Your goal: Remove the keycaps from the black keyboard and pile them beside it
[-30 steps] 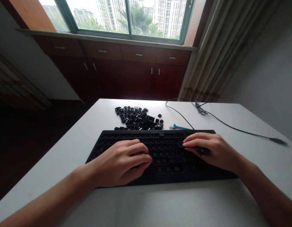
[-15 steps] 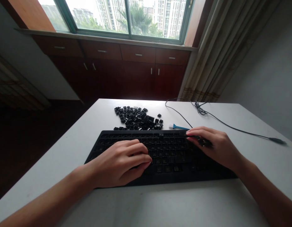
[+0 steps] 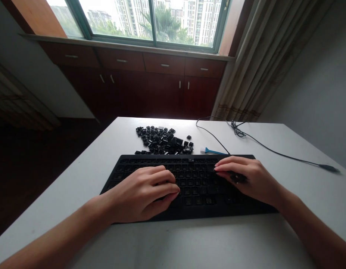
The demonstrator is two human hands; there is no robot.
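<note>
Keycaps (image 3: 164, 141) lie heaped on the white table (image 3: 77, 175) just beyond the stripped black keyboard (image 3: 189, 185). Left hand (image 3: 145, 194), fingers curled, should pin its near-left part flat while right hand (image 3: 249, 177) pinches a small dark piece, probably a keycap, squarely over its seat.

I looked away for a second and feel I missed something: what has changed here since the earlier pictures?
The right hand slid up toward the keyboard's far right corner, then came back leftward over the key wells, a small dark piece under its fingers. The left hand, the keycap pile, blue brush and cable stayed put.
</note>
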